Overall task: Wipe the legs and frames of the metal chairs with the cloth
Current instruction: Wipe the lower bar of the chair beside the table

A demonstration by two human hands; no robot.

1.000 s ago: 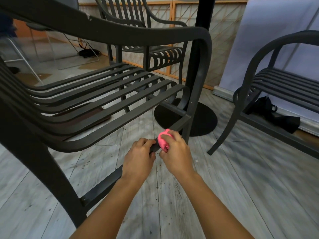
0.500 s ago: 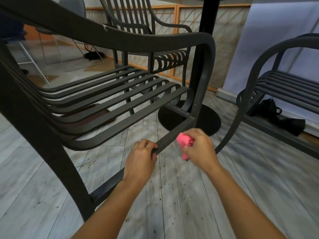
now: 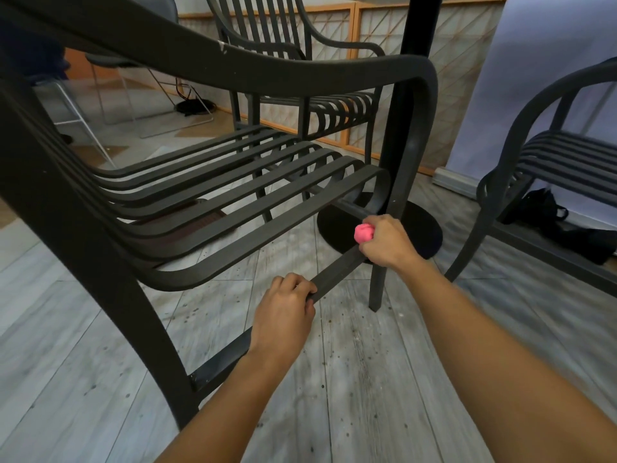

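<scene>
A dark metal slatted chair (image 3: 233, 208) fills the left and middle of the head view. Its low side rail (image 3: 334, 274) runs from the back leg up to the front leg (image 3: 379, 289). My left hand (image 3: 285, 314) grips that rail about halfway along, fingers curled over its top edge. My right hand (image 3: 387, 242) holds a bunched pink cloth (image 3: 364, 232) against the rail's far end, right by the front leg. Most of the cloth is hidden inside my fist.
A second metal chair (image 3: 317, 95) stands behind, a third (image 3: 547, 162) at the right. A black table pedestal (image 3: 417, 25) with a round base (image 3: 427, 235) rises just beyond the front leg. A black bag (image 3: 541, 212) lies under the right chair. Grey plank floor (image 3: 350, 379) spreads below.
My right hand has slid the pink cloth along the rail from near my left hand up to the front leg. My left hand has kept its grip on the rail.
</scene>
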